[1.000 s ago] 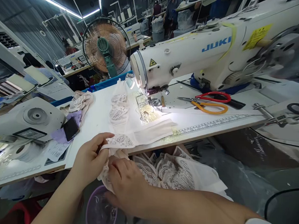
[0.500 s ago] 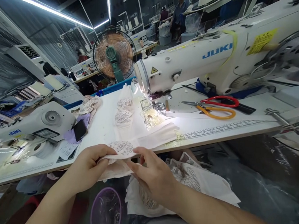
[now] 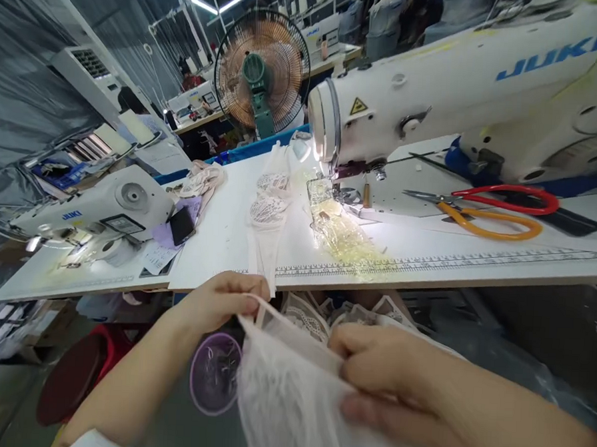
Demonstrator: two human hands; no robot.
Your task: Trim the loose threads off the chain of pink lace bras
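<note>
Spanning mid-view, the white desk [image 3: 228,236] carries a big sewing machine [image 3: 415,103] on the R. White lace cloth [image 3: 294,397], partly blurred, hangs just in front of desk's near edge, btwn both hands: L hand [image 3: 232,300] w/ fingers pinching its top corner, R hand [image 3: 395,369] w/ fingers gripping its R side. Scissors [image 3: 447,200], red + orange handles, lie nr machine.
</note>
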